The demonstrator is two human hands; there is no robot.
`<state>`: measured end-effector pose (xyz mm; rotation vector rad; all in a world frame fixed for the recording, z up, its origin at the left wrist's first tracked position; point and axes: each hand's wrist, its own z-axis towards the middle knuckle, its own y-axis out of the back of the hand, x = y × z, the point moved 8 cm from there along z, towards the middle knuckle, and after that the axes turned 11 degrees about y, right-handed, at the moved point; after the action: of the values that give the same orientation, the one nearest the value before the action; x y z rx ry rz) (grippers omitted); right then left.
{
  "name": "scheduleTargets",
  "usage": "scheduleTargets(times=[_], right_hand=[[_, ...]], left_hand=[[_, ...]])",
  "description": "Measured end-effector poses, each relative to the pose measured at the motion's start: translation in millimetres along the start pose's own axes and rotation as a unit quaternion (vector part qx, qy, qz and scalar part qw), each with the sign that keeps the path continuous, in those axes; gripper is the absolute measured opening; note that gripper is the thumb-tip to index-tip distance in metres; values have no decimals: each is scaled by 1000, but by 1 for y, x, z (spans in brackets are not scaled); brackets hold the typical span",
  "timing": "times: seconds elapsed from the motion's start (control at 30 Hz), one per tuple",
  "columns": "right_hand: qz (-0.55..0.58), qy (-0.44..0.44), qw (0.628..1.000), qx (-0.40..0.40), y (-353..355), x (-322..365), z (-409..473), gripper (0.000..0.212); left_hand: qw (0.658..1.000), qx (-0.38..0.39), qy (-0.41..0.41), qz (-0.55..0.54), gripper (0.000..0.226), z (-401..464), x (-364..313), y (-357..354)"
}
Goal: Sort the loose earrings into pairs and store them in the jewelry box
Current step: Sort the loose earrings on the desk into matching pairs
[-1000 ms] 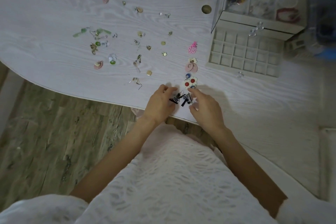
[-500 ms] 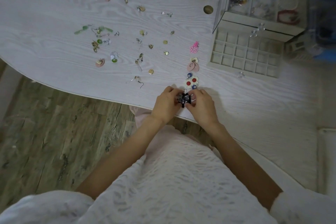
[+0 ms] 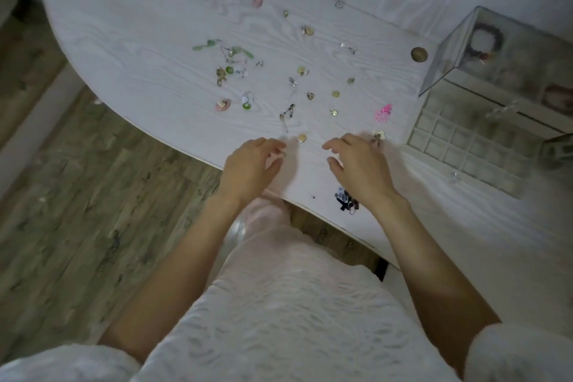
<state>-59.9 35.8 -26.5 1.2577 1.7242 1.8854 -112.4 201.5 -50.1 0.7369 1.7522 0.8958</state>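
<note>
Both hands are held above the tabletop (image 3: pixel 148 40) edge with fingers loosely spread, and nothing is gripped by either. The left hand (image 3: pixel 251 164) is poised just short of a gold stud (image 3: pixel 301 137); the right hand (image 3: pixel 361 169) is stretched toward a cream flower earring (image 3: pixel 378 135) at its fingertips, which may be touched, though this cannot be told.

A black pair (image 3: pixel 346 200) is left lying together beside the right wrist, near the tabletop edge. The step in hand is judged to be the search for a next match, with the black pair set aside and not yet stored.

The next move is thought to call for one loose earring to be pinched and its twin found among the scatter ahead of the hands.

One jewelry box (image 3: pixel 459 49) is seen well to the right of the right hand, its drawer (image 3: pixel 465 146) pulled out; the visible compartments appear empty. One pink earring (image 3: pixel 384 112) lies beyond the right hand. Roughly twenty loose earrings are spread ahead of the left hand; an exact count cannot be given, since several are tangled.
</note>
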Motion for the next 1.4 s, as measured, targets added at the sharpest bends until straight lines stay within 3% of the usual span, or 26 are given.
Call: scheduleTargets(times=[0.1, 0.3, 0.47, 0.6, 0.7, 0.87, 1.07, 1.2, 1.4], right_hand=[[46, 21, 999, -4, -14, 8, 49, 27], [59, -5, 998, 8, -48, 20, 105, 37], [48, 30, 998, 29, -60, 26, 105, 23], [65, 65, 995, 25, -58, 27, 96, 35], [84, 56, 994, -40, -43, 24, 91, 41], [107, 40, 991, -69, -34, 18, 87, 24], [176, -6, 977, -123, -23, 8, 74, 13], [227, -76, 957, -165, -6, -8, 39, 11], [249, -165, 942, -151, -15, -29, -20, 12]], left_hand=[[996, -60, 69, -22, 38, 10, 31, 5], [996, -34, 77, -28, 54, 22, 16, -22], [996, -23, 83, -21, 32, 29, 26, -22], [994, -30, 98, -45, 9, 27, 39, -15], [993, -18, 107, -54, 11, 26, 43, -14], [995, -29, 96, -19, 21, 26, 36, -15], [996, -26, 87, -23, 30, 28, 24, -17], [998, -22, 54, -7, 17, 28, 11, -25], [999, 12, 11, -36, 14, 15, -18, -44]])
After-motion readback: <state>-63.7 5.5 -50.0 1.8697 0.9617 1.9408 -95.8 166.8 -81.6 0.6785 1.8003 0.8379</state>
